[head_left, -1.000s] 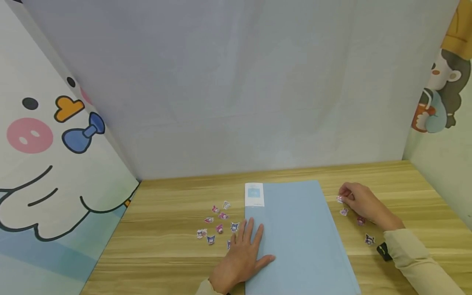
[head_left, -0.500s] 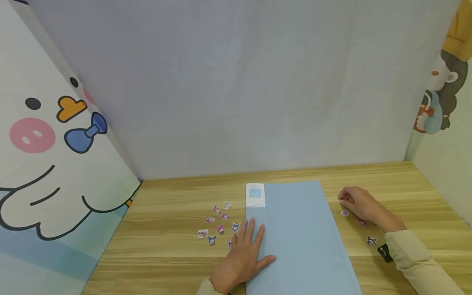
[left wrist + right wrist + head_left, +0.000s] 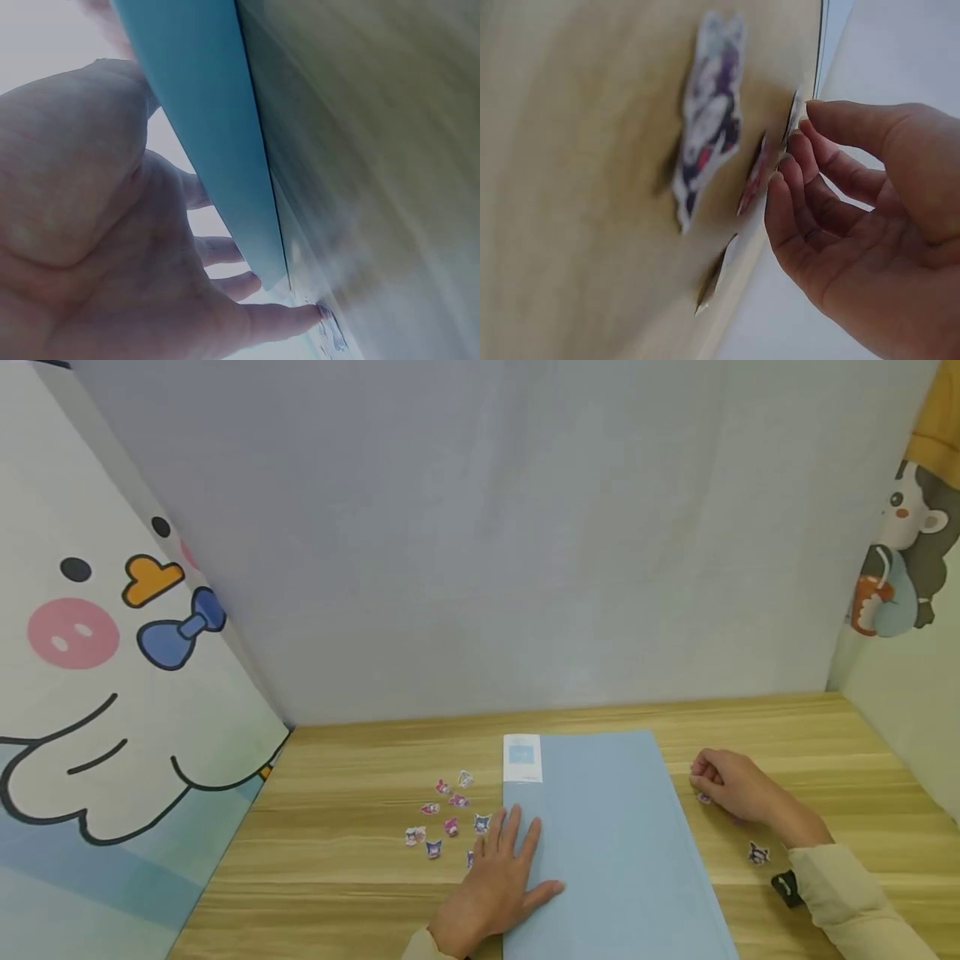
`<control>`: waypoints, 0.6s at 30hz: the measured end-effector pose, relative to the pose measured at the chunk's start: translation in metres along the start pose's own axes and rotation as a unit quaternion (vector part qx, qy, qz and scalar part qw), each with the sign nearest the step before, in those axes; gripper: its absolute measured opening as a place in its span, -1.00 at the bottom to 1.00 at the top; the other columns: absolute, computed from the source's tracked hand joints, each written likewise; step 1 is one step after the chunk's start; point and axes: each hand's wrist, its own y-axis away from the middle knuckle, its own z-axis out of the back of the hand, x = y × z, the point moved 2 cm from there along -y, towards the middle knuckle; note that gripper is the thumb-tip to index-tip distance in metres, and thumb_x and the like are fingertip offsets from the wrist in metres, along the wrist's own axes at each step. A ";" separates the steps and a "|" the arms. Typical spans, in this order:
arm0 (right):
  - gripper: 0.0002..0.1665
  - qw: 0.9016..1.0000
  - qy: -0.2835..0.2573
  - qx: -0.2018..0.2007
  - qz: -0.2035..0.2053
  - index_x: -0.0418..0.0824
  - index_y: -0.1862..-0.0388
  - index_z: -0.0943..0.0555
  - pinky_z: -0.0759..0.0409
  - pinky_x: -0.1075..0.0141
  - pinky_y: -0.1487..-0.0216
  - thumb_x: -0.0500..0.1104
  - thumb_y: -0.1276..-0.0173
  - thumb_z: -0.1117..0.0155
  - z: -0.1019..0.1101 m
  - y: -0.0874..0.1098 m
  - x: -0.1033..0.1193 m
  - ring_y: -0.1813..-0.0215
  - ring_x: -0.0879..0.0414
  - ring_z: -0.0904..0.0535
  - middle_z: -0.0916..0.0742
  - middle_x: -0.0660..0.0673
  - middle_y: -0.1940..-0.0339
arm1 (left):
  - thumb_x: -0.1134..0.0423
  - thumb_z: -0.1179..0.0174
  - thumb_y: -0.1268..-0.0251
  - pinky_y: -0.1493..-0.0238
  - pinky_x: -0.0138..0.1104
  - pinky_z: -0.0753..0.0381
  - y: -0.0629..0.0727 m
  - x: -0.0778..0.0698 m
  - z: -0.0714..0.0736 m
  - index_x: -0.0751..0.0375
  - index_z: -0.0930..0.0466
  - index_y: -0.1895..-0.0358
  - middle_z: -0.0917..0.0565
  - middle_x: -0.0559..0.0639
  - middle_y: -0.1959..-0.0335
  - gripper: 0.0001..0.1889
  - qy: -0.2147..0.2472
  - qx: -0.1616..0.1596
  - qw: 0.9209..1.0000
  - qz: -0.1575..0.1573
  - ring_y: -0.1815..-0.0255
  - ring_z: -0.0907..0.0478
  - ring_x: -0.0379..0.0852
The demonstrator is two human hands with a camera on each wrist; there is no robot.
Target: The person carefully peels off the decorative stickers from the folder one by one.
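Note:
My left hand rests flat with spread fingers across the left edge of a light blue folder. One fingertip touches a sticker in the left wrist view. To the right of the folder, my right hand is low over the table, fingers curled, thumb close to the index finger. A small thin sticker sits at those fingertips; the grip on it is partly hidden. A purple-and-white sticker peeks out below the fingers in the head view. A dark cartoon sticker lies nearer the sleeve.
Several cartoon stickers, among them a blue one and a pink one, are scattered left of the folder on the wooden table. A white label marks the folder's top left. A grey cloth wall stands behind.
My right hand has shifted slightly toward me, and the sticker that showed at its fingertips is now mostly covered. My left hand stays on the folder. The head view has drifted a little.

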 end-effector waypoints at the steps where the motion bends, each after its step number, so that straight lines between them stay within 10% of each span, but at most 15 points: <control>1: -0.90 1.000 0.004 -0.006 0.006 -0.31 0.27 -0.52 -0.48 0.35 0.42 -0.36 -0.47 -0.25 -0.001 0.001 0.001 0.44 0.24 -0.43 -0.58 -0.01 0.43 | -0.33 -0.05 -0.47 -0.37 0.26 -0.33 0.000 0.000 0.000 0.20 -0.18 -0.59 -0.10 0.32 -0.61 -0.14 0.001 -0.001 1.000 -0.003 -0.61 -0.03 0.32; 9: -0.84 0.997 0.041 -0.056 0.040 -0.24 0.34 -0.53 -0.51 0.29 0.31 -0.36 -0.40 -0.34 -0.007 0.010 0.017 0.33 0.22 -0.47 -0.60 0.03 0.41 | -0.28 -0.08 -0.49 -0.37 0.16 -0.39 -0.005 0.006 0.004 0.25 -0.30 -0.51 -0.28 0.33 -0.51 -0.21 -0.010 -0.031 0.999 -0.036 -0.52 -0.21 0.32; 18: -0.82 0.995 0.045 -0.073 0.056 -0.19 0.34 -0.54 -0.52 0.34 0.35 -0.38 -0.38 -0.35 -0.011 0.022 0.038 0.37 0.30 -0.45 -0.58 0.09 0.44 | 0.19 -0.36 -0.38 0.11 -0.19 -0.69 -0.013 0.015 0.022 0.32 -0.65 0.08 -0.68 0.15 0.13 -0.75 -0.017 -0.244 0.965 -0.092 0.11 -0.66 0.03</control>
